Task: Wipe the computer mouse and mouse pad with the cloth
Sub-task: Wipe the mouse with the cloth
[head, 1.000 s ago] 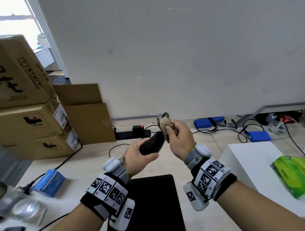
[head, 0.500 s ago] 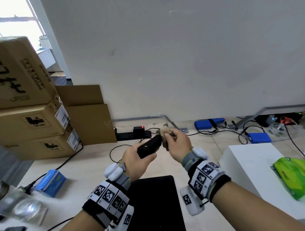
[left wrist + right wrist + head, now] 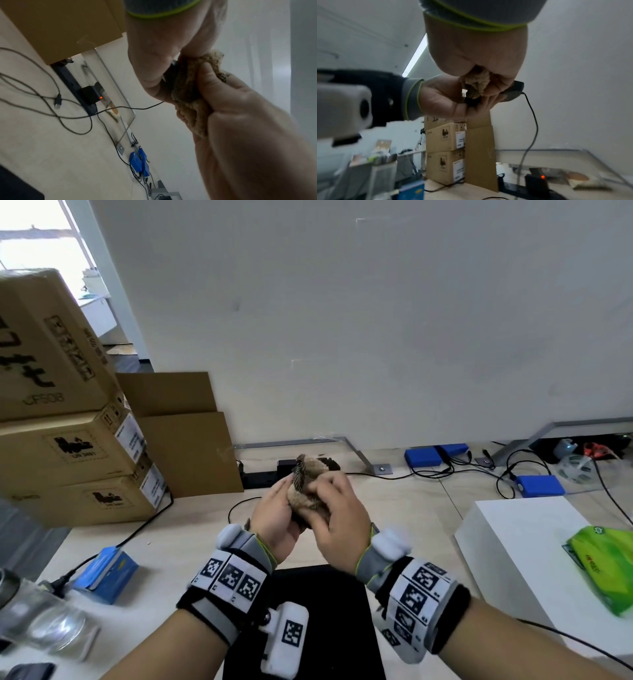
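My left hand (image 3: 277, 518) holds a black wired mouse (image 3: 516, 86) in the air above the desk, its fingers curled under it. My right hand (image 3: 339, 515) grips a bunched tan cloth (image 3: 305, 487) and presses it onto the mouse. In the head view the cloth and both hands hide nearly all of the mouse. The right wrist view shows the mouse's front end and its cable hanging down. A black mouse pad (image 3: 318, 594) lies flat on the desk below my wrists.
Stacked cardboard boxes (image 3: 61, 440) stand at the back left. A white box (image 3: 534, 542) with a green packet (image 3: 606, 559) is at the right. A small blue box (image 3: 109, 573) and clear plastic (image 3: 44, 625) lie at the left. Cables and a power strip (image 3: 260, 474) run along the wall.
My right hand has slid the cloth from the mouse's front end back over its body, so the mouse is now covered. Both hands have drawn close together.
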